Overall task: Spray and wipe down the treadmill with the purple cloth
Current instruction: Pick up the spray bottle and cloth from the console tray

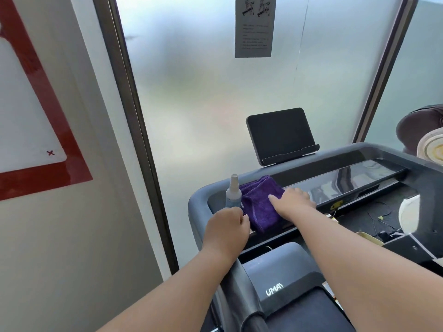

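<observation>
A folded purple cloth (260, 204) lies at the left end of the treadmill (199, 207) console. The right hand (291, 200) rests flat and open on the cloth's right edge, gripping nothing. The left hand (226, 227), just left of the cloth, curls around the base of a small spray bottle (233, 191) standing upright against it. Best next, likely: lift the bottle clear, aim at the console, then gather the cloth. Beyond the right hand sit a glossy screen (347, 180), a tablet stand (281, 135), and loose cables (378, 216) that could snag.
</observation>
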